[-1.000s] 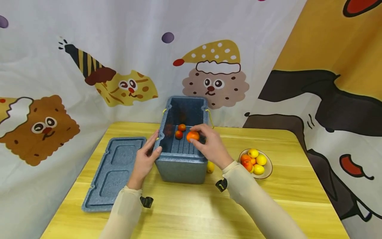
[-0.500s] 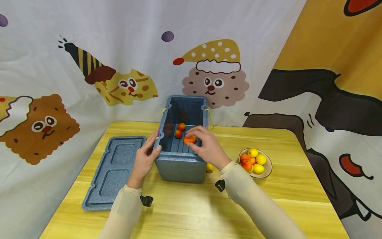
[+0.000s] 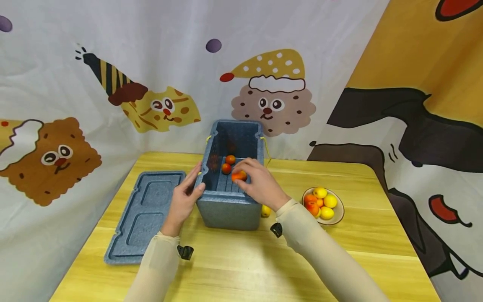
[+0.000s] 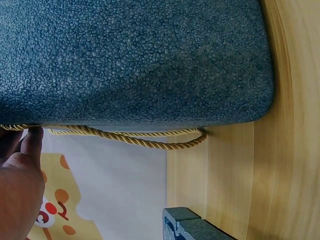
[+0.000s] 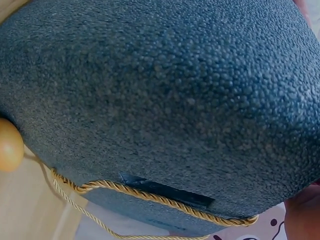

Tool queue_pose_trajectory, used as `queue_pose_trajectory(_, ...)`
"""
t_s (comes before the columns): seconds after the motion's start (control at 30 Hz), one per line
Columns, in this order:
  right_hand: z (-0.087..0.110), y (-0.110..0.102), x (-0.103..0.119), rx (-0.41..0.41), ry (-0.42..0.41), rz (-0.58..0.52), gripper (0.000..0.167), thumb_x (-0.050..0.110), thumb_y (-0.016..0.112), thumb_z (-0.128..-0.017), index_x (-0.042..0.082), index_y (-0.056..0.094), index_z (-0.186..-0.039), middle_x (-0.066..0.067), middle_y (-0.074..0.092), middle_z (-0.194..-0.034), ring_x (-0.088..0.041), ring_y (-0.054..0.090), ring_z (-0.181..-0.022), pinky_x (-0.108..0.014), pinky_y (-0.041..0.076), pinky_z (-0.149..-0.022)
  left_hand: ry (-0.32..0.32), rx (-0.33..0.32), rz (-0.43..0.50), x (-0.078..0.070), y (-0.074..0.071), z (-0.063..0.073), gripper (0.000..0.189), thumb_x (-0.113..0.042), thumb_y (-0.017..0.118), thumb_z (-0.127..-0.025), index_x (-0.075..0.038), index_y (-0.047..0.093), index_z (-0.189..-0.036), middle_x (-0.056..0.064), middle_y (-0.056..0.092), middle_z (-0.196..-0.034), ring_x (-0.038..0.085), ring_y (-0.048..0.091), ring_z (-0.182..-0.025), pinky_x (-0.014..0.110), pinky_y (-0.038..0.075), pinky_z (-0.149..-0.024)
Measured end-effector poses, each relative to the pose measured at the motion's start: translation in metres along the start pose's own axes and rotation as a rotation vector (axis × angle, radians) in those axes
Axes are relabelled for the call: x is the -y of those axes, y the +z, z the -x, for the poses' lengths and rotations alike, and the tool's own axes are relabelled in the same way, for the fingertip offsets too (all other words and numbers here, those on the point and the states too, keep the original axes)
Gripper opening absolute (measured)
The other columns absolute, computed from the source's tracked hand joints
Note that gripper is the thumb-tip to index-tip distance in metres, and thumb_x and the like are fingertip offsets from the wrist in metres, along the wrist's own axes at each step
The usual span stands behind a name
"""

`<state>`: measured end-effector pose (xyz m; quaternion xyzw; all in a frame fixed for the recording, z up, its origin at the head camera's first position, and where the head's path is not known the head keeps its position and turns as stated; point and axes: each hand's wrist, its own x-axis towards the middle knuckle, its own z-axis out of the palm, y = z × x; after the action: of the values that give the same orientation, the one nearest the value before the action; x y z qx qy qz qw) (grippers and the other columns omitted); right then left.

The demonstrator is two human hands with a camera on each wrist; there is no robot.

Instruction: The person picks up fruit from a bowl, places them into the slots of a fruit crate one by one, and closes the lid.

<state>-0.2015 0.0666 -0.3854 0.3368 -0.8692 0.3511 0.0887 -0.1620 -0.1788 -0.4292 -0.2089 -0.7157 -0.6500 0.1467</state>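
Note:
A grey-blue foam box point(image 3: 228, 213) stands lidless on the table. My right hand point(image 3: 264, 183) reaches over its right wall and pinches an orange-red round fruit point(image 3: 239, 176) inside it, low over the ribbed floor. Behind that fruit, two similar fruits point(image 3: 226, 168) lie on the box floor. My left hand point(image 3: 183, 201) rests on the left wall near the front corner, fingers straight along the outside and thumb at the rim. In the left wrist view its fingertips touch the box side by a gold rope handle point(image 4: 150, 142).
The matching lid point(image 3: 149, 214) lies on the table left of the box. To the right sits a bowl point(image 3: 341, 214) of lemons and peach-like fruits. A yellow fruit point(image 3: 266, 211) lies close against the box's right side. A printed cloth point(image 3: 170, 33) hangs behind the table.
My right hand has moved slightly left and deeper into the box with the orange-red fruit. The left hand has stayed on the box's left wall.

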Motion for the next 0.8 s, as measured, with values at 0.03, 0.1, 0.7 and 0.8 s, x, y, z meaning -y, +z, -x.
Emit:
queue_pose_trajectory(0.03,-0.001,0.0,0.0,0.003,0.005,0.002,0.018,0.015,0.074,-0.09,0.009,0.072,-0.107,0.001,0.06,-0.113,-0.019,0.053,-0.108,-0.037,0.047,-0.093,0.004,-0.001,-0.005,0.0,0.0,-0.001,0.049,0.01,0.055,-0.095,0.016,0.039,-0.141,0.032,0.033,-0.149,0.042,0.026,-0.14,0.026,0.03,-0.109)
queue_pose_trajectory(0.1,-0.002,-0.001,0.0,0.007,0.012,0.009,0.018,0.017,0.073,-0.091,0.009,0.072,-0.107,0.001,0.06,-0.112,-0.018,0.053,-0.108,-0.036,0.047,-0.093,0.009,-0.005,-0.009,0.001,-0.001,-0.002,0.049,0.011,0.055,-0.094,0.016,0.04,-0.141,0.032,0.034,-0.148,0.042,0.027,-0.14,0.027,0.03,-0.109)
queue_pose_trajectory(0.7,0.002,0.001,0.0,-0.002,0.029,-0.014,0.017,0.012,0.073,-0.09,0.013,0.072,-0.107,0.002,0.059,-0.117,-0.018,0.053,-0.112,-0.038,0.045,-0.095,0.044,-0.012,0.033,0.032,-0.005,0.004,0.052,0.01,0.055,-0.095,0.006,0.041,-0.146,0.021,0.035,-0.152,0.032,0.028,-0.142,0.026,0.03,-0.109)
queue_pose_trajectory(0.8,0.003,0.001,0.0,-0.001,0.032,-0.011,0.016,0.012,0.073,-0.091,0.013,0.072,-0.107,0.002,0.059,-0.117,-0.018,0.053,-0.112,-0.038,0.045,-0.096,0.031,-0.003,0.034,0.022,-0.003,0.004,0.052,0.011,0.054,-0.095,0.009,0.04,-0.145,0.024,0.034,-0.152,0.035,0.027,-0.142,0.027,0.029,-0.11)
